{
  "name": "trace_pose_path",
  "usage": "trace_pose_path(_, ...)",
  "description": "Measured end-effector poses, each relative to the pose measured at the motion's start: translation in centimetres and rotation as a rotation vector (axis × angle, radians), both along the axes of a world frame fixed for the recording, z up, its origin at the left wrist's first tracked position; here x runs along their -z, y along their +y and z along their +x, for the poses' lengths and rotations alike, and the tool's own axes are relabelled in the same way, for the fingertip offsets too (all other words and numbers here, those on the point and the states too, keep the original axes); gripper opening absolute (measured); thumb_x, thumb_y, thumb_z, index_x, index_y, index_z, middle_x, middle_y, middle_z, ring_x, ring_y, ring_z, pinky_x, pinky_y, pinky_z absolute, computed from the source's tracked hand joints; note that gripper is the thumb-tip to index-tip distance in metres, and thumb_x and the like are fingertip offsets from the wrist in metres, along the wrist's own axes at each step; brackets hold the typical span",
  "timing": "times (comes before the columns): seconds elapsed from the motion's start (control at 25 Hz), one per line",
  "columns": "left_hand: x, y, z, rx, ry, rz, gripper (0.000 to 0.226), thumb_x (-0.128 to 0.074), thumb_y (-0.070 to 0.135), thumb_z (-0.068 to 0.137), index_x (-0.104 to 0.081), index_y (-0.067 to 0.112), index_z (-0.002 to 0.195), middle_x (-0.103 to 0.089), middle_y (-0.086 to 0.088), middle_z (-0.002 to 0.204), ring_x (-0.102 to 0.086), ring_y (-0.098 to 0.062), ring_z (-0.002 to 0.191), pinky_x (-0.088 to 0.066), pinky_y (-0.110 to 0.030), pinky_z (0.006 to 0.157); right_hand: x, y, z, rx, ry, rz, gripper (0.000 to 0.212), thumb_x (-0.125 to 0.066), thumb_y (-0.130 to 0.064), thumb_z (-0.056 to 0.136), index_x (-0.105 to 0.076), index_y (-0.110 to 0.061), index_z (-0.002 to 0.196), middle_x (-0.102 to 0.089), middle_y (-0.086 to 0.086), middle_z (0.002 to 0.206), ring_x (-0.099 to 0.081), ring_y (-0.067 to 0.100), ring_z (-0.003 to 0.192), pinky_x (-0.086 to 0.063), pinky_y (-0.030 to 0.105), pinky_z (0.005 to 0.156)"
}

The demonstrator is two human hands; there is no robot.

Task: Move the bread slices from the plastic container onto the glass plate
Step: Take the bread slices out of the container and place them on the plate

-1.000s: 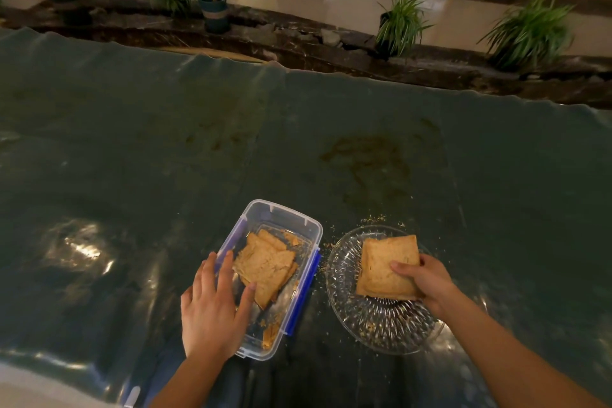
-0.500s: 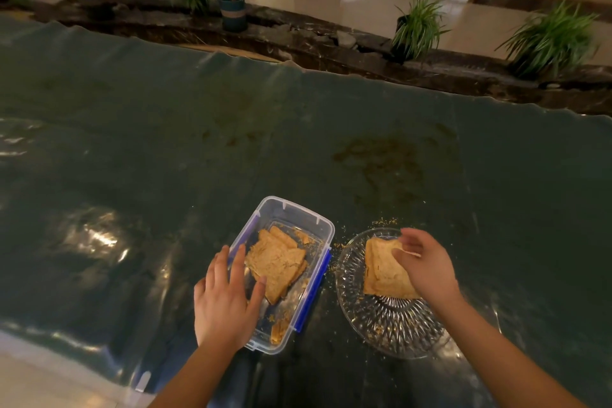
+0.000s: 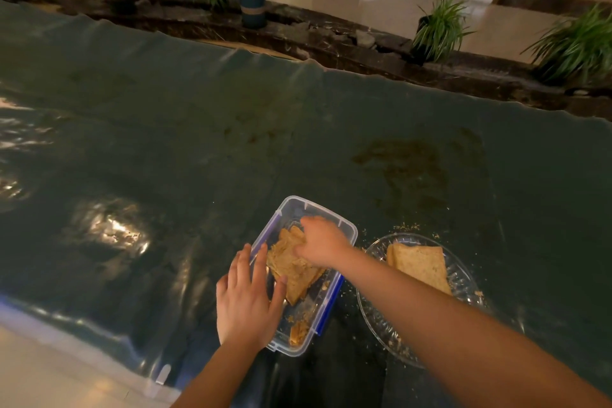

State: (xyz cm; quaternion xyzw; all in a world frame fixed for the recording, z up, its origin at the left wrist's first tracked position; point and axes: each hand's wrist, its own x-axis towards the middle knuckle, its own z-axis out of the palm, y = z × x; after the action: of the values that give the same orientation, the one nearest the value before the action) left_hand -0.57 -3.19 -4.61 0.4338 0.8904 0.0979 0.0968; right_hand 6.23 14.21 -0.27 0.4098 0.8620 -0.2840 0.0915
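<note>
In the head view, a clear plastic container [image 3: 344, 225] with blue side clips sits on a dark green sheet [image 3: 198, 142] that covers the counter. Inside it lies a small stack of toasted bread slices [image 3: 293, 270], overlapping at angles, with broken bits and crumbs at the near end of the box.

The left hand [image 3: 246, 303] lies flat on the near left corner of the container, fingers spread over the rim and the thumb reaching inside toward the edge of the slices. It grips nothing; it presses on the box.

The right hand [image 3: 319, 242] reaches across into the container from the right, its forearm passing over the right rim. The fingers curl down onto the top slice at its far end. Whether they have closed on the slice or only touch it cannot be told, since the back of the hand hides the fingertips.

Just beside the container on the right stands the glass plate [image 3: 381, 325], cut with a ribbed pattern. One bread slice [image 3: 419, 263] lies on its far half, partly hidden by the right forearm. Crumbs [image 3: 405, 227] are scattered on the sheet around the plate and between plate and container.

Beyond the counter's far edge stand potted plants [image 3: 437, 26] on a dark ledge, with a pale tiled floor behind.
</note>
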Motion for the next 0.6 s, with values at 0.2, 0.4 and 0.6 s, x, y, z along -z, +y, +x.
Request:
trace_pose_path(0.2, 0.0, 0.0, 0.2, 0.004, 0.002, 0.007, 0.067, -0.022, 0.063, 0.095, -0.032, 0.026, 0.149, -0.037, -0.005, 0.157, -0.038, -0.026, 0.142, -0.037, -0.048, 0.11, 3.8, -0.5, -2.3, 0.036, -0.268, 0.031, 0.092, -0.074, -0.061, 0.065, -0.039, -0.018, 0.139, -0.044, 0.011, 0.139, -0.041, 0.036, 0.128, -0.041, 0.048, 0.101)
trace_pose_path(0.4, 0.5, -0.2, -0.2, 0.008, -0.012, 0.0, 0.068, -0.022, 0.063, 0.094, -0.029, 0.028, 0.152, -0.032, -0.005, 0.16, -0.033, -0.026, 0.145, -0.033, -0.048, 0.112, 4.8, -0.8, -2.9, 0.091, -0.227, 0.096, 0.084, -0.078, -0.063, 0.058, -0.053, -0.02, 0.126, -0.052, 0.013, 0.132, -0.044, 0.035, 0.124, -0.039, 0.048, 0.102)
trace_pose_path(0.6, 0.6, -0.1, -0.3, 0.009, -0.02, 0.0, 0.069, -0.021, 0.064, 0.094, -0.029, 0.028, 0.152, -0.033, -0.004, 0.159, -0.034, -0.026, 0.144, -0.033, -0.048, 0.112, 4.6, -0.8, -2.5, 0.169, -0.081, -0.047, 0.055, -0.085, -0.047, 0.061, -0.064, -0.022, 0.105, -0.068, 0.003, 0.108, -0.064, 0.026, 0.106, -0.052, 0.039, 0.09)
